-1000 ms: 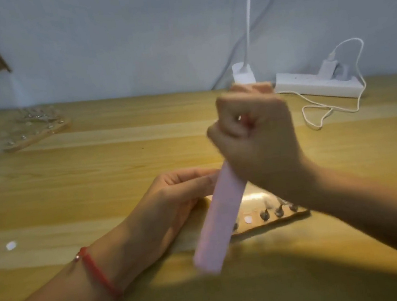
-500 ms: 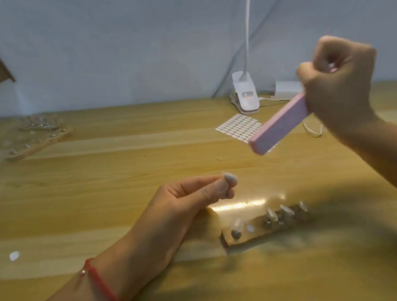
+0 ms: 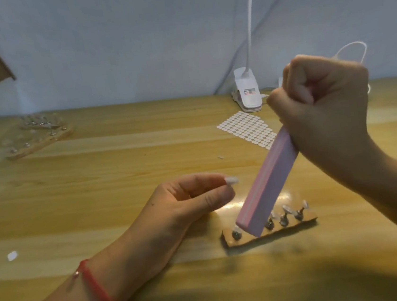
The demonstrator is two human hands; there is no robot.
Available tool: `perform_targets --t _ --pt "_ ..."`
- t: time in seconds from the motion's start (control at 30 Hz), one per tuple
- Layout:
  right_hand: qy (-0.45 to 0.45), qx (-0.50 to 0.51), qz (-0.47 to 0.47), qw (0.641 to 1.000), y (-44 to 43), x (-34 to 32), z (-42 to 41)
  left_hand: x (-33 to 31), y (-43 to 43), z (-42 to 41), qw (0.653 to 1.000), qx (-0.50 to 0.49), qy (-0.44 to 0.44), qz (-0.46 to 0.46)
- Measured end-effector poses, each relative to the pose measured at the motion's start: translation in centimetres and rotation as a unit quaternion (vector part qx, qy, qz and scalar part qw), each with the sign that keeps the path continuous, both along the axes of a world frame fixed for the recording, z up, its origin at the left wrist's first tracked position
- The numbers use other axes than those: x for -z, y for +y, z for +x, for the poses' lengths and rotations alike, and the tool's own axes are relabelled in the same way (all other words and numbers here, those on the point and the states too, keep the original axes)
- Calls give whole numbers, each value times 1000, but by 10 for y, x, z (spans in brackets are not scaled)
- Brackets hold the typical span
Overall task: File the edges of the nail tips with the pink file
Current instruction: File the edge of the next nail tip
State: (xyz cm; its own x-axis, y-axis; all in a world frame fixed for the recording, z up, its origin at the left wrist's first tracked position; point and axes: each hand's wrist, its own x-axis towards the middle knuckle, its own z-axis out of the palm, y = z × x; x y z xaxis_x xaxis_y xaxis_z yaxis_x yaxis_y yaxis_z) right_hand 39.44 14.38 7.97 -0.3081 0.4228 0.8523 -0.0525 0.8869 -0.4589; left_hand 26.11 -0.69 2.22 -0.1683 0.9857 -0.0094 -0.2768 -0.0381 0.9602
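Within curled right fingers (image 3: 308,83), pink file (image 3: 266,187).

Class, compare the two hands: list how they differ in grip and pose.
The left hand pinches a nail tip at its fingertips; the right hand fists round the pink file. The left wrist wears a red band; the right is bare. Both hold something.
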Motion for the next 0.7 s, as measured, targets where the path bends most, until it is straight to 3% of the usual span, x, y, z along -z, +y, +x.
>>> perform_targets --t 0.3,0.7 --pt "-2 113 90 990 4 -6 5 -5 -1 5 998 30 57 0" --pt "36 109 120 986 4 -27 10 -4 -1 1 998 15 53 -11"
